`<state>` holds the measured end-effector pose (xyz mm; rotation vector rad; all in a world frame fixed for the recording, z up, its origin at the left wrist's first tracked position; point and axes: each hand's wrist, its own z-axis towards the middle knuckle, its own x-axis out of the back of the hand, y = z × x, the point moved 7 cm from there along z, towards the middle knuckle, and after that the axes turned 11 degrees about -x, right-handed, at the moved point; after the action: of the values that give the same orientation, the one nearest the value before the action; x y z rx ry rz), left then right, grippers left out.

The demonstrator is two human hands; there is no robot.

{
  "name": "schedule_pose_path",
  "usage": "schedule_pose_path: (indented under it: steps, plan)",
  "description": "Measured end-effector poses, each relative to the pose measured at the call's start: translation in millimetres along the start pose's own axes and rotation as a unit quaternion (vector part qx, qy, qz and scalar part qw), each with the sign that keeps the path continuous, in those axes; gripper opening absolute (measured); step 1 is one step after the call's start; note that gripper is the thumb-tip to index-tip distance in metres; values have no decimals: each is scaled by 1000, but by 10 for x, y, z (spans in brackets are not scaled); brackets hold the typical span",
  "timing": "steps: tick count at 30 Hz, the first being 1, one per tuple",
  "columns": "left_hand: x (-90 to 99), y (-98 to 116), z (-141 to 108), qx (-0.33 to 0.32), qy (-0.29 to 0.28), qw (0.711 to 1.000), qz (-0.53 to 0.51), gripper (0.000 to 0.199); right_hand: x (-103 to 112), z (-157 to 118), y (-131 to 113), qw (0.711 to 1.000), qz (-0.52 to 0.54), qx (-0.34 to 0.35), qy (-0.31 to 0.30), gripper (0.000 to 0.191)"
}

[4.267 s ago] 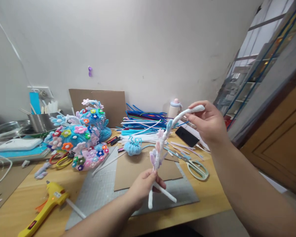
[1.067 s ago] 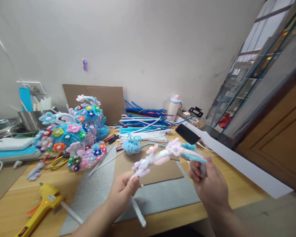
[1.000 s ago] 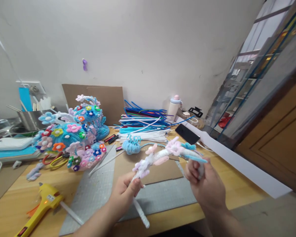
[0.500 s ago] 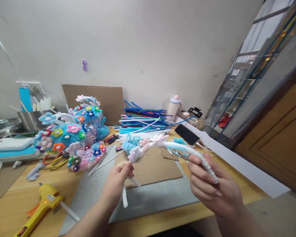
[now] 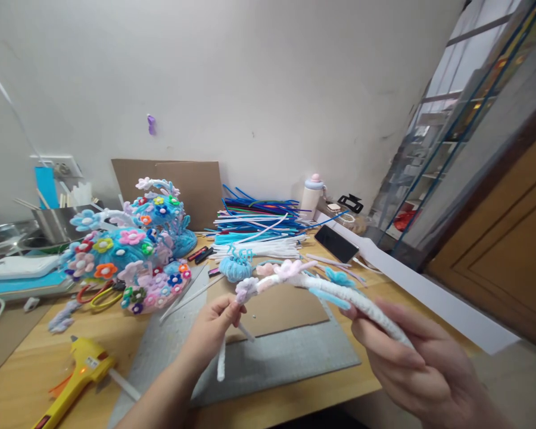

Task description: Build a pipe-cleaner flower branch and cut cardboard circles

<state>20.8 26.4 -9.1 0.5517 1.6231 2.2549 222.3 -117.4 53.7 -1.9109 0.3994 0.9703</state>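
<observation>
A white fuzzy arch spans between my two hands above the cardboard. My left hand pinches its left part near a lilac flower, and the white end hangs below the fingers. Pink flowers sit along the top, with a blue flower farther right. A light blue strip sticks out beneath the arch near my right fingertips. My right hand is wrapped round the arch's right part, hiding its end.
Flower-covered blue pieces stand at the left, behind a yellow glue gun. Cardboard lies on a grey mat. Behind are pipe cleaners, a blue bundle, a phone and a bottle.
My right hand has moved right, down and closer, bringing the arch's right side with it. The light blue strip now shows apart beneath the arch. My left hand has barely moved.
</observation>
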Motion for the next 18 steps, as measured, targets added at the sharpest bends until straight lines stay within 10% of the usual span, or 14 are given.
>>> schedule_pose_path:
  steps: [18]
  plan:
    - [-432,-42,-104,44,-115,992,-29,55,-13,134,-244,965,-21,241,99,18]
